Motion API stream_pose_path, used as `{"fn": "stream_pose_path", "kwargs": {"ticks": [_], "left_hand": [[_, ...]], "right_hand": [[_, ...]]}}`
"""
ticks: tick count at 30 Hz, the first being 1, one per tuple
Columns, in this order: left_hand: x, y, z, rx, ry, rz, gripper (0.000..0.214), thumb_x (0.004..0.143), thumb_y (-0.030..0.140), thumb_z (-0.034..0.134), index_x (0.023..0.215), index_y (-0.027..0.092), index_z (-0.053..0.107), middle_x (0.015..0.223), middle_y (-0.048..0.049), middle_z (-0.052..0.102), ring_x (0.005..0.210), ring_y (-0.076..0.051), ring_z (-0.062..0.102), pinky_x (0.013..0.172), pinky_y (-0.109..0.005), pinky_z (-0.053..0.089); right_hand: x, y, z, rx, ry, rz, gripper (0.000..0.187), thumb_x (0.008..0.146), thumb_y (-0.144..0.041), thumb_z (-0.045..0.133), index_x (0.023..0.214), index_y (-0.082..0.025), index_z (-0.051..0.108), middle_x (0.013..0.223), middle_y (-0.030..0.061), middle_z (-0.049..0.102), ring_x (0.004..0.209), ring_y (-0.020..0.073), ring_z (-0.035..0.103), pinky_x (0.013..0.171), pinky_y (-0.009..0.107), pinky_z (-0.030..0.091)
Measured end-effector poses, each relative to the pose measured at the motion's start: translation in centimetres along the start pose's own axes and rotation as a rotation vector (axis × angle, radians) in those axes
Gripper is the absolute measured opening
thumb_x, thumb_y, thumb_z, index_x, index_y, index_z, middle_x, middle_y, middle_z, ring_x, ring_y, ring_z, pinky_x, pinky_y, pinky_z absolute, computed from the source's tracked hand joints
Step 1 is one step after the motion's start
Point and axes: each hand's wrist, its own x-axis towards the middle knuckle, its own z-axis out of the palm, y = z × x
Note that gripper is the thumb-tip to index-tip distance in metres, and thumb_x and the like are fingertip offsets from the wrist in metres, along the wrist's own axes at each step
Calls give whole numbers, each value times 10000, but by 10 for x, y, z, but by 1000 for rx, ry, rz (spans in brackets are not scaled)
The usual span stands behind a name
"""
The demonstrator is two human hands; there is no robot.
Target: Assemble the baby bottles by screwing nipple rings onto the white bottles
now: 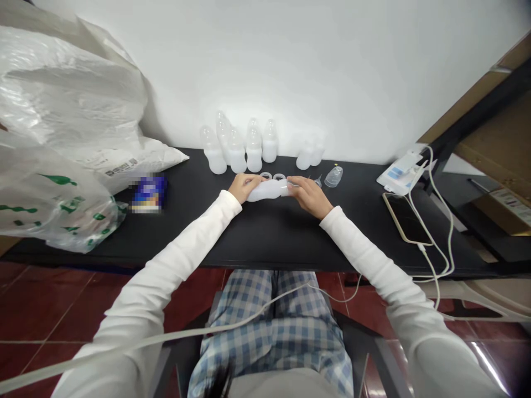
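Observation:
A white plastic bottle (269,190) lies sideways on the black table (265,232), held between both hands. My left hand (244,187) grips its base end. My right hand (310,195) closes around its neck end, where a small part sits under the fingers; what that part is I cannot tell. Two clear rings (272,177) lie just behind the bottle. A clear dome cap (333,176) and a small clear teat (317,181) rest to the right of my right hand.
Several capped white bottles (238,146) stand in a row against the wall, with two more (310,153) to their right. Large plastic bags (62,138) fill the left side beside a blue packet (148,192). A phone (409,219), white charger (400,172) and cables lie at right.

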Motion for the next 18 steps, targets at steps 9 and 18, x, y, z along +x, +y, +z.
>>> {"fn": "stream_pose_path", "kwargs": {"ticks": [9,18], "left_hand": [[12,3,-6,-378,-445,-650,607,798,615,508,947,72,733,547,-151,667,321,-212,524,301,-257,138],[-6,2,8,199,-88,68,609,928,639,424,1096,152,749,1053,-113,765,919,-248,720,779,-325,550]], "right_hand": [[-12,0,-5,-146,3,-275,236,1021,-149,444,1119,-254,632,1261,73,724,1208,168,655,906,339,503],[-7,5,6,-11,-71,70,308,992,-401,510,1237,-224,572,1240,139,660,1173,279,610,925,466,478]]}}
